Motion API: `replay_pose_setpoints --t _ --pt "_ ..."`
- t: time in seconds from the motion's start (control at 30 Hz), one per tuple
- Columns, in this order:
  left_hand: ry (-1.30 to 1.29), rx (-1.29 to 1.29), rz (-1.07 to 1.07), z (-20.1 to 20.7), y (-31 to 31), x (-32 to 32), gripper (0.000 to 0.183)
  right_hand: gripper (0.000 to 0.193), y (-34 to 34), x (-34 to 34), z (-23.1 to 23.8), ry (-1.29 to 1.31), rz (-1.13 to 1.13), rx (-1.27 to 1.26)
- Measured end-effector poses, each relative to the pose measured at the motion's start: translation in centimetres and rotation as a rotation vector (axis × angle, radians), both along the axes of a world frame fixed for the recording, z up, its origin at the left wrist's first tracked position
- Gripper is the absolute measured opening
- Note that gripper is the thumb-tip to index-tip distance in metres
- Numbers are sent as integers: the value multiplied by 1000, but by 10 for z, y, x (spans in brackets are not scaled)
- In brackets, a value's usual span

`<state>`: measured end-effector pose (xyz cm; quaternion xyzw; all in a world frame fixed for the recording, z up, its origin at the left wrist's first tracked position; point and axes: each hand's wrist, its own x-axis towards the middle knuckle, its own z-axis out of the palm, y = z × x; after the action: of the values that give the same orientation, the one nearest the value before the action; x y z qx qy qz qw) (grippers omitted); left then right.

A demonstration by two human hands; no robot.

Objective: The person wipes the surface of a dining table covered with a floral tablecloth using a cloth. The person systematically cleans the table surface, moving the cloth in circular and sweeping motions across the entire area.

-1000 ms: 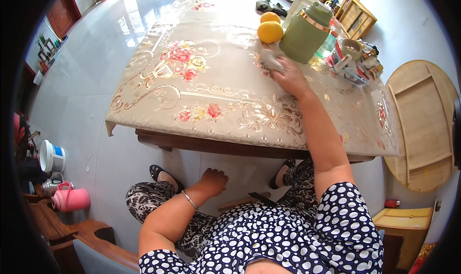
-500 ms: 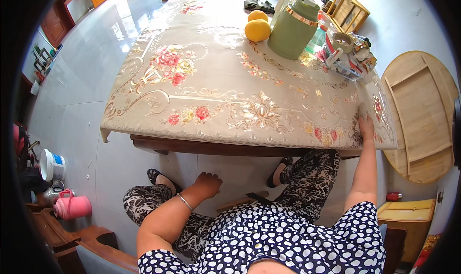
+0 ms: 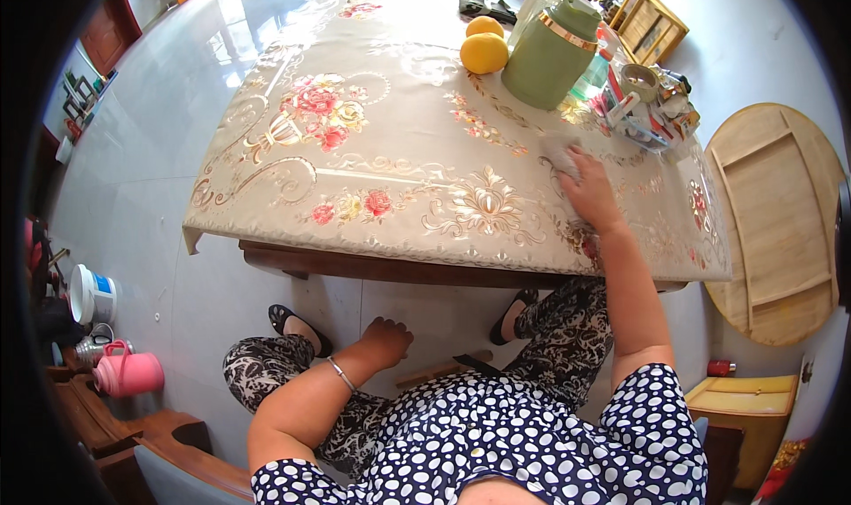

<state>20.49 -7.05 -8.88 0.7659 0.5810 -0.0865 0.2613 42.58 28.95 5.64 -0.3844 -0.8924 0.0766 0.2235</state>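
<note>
My right hand (image 3: 589,189) presses a greyish-beige cloth (image 3: 558,154) down on the flowered tablecloth (image 3: 390,133), to the right of the table's middle. The cloth's colour is close to the tablecloth's, so its edges are hard to make out. My left hand (image 3: 387,342) hangs over my lap in front of the table's edge, fingers curled in, with nothing visible in it. Beyond my right hand stands a green thermos jug (image 3: 550,58) with a copper-coloured band. Two yellow-orange fruits (image 3: 484,53) sit at its left.
A clear basket of odds and ends (image 3: 651,120) stands on the table's right side. A round wooden board (image 3: 776,221) leans at the right. On the floor at the left are a pink jug (image 3: 129,372) and a white bucket (image 3: 92,294).
My right hand has slid the cloth left and farther in from the table's near right corner. The left hand stays almost where it was.
</note>
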Motion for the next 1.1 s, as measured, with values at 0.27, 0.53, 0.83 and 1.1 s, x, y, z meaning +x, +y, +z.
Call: replay_pose_setpoints --t 0.27,0.53,0.83,1.1 --pt "-19 54 16 -1 -4 0 29 52 -53 -157 6 -92 295 0" --pt "-49 89 38 -3 -6 2 26 52 -103 -294 3 -128 468 1" --pt "-86 203 117 -11 -6 2 16 51 -194 -422 8 -187 628 -46" --pt "-25 83 124 14 8 -10 24 50 -180 -412 14 -162 691 -107"
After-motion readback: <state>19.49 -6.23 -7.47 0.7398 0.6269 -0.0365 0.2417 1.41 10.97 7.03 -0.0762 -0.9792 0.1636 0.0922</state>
